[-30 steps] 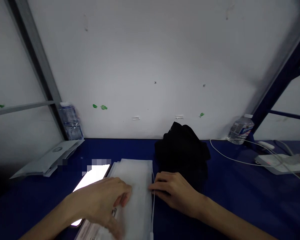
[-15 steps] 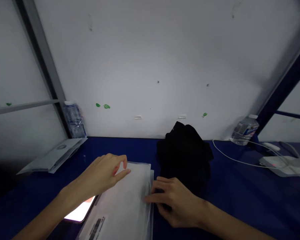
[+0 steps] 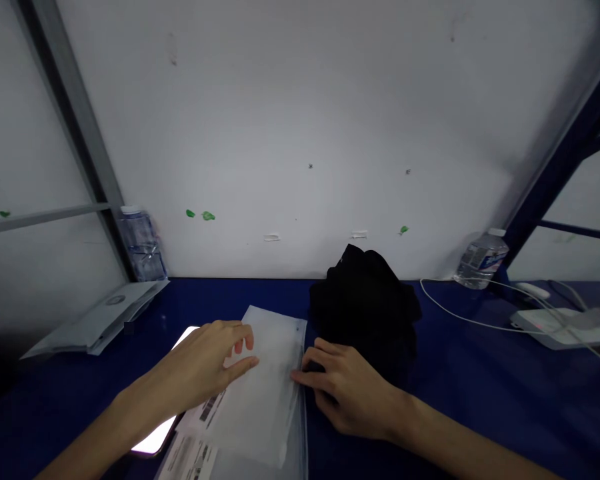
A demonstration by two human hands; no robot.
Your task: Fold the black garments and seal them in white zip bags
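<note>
A stack of white plastic mailer bags [image 3: 267,393] lies on the blue table [image 3: 480,400] in front of me. My left hand [image 3: 213,363] rests on the top bag's left side, fingers stretched flat and slightly apart, pushing it askew over the stack. Barcode labels show near the bags' near ends. My right hand [image 3: 347,387] lies at the stack's right edge, fingers extended and pressing down beside it. A black bundle of cloth [image 3: 365,307] sits just beyond my right hand.
A lit phone [image 3: 160,433] lies under my left forearm. Grey mailers [image 3: 95,320] and a water bottle [image 3: 141,243] stand at the back left. Another bottle [image 3: 480,259], a white cable [image 3: 460,313] and a power strip [image 3: 560,327] are at the right. A white wall closes the back.
The top bag has slid away from me and turned askew under my left hand. My right hand stayed at the stack's right edge.
</note>
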